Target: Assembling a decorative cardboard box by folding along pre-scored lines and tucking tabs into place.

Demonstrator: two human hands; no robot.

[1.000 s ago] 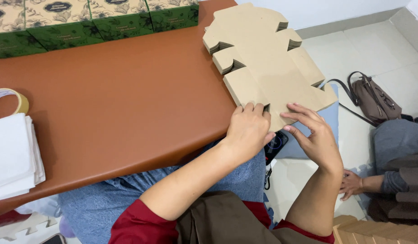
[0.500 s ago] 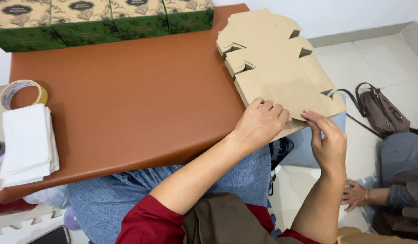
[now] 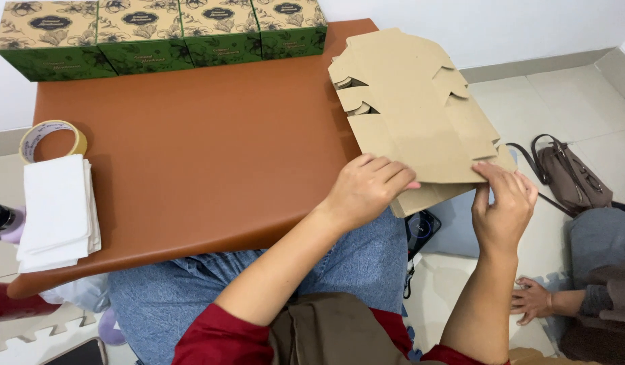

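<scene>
Head view showed my left hand (image 3: 366, 189) lying flat, fingers together, on the near end of the flat cardboard box blank (image 3: 414, 115), and my right hand (image 3: 505, 203) pinching its lower right corner between thumb and fingers. The blank lay at the right edge of the brown tabletop (image 3: 191, 155), with a large part of it hanging over the edge, above my knees and the floor. I judged that this overhang was the main risk: if my left hand lifted its pressure, the blank could tip and slide off toward the brown handbag (image 3: 569, 176) below. Also the notched flaps could bend or tear if I pulled the corner too hard. Four green patterned boxes (image 3: 164, 34) stood in a row at the far edge, well apart, and a tape roll (image 3: 52, 138) lay just beside a stack of white sheets (image 3: 55, 209) at the left.
</scene>
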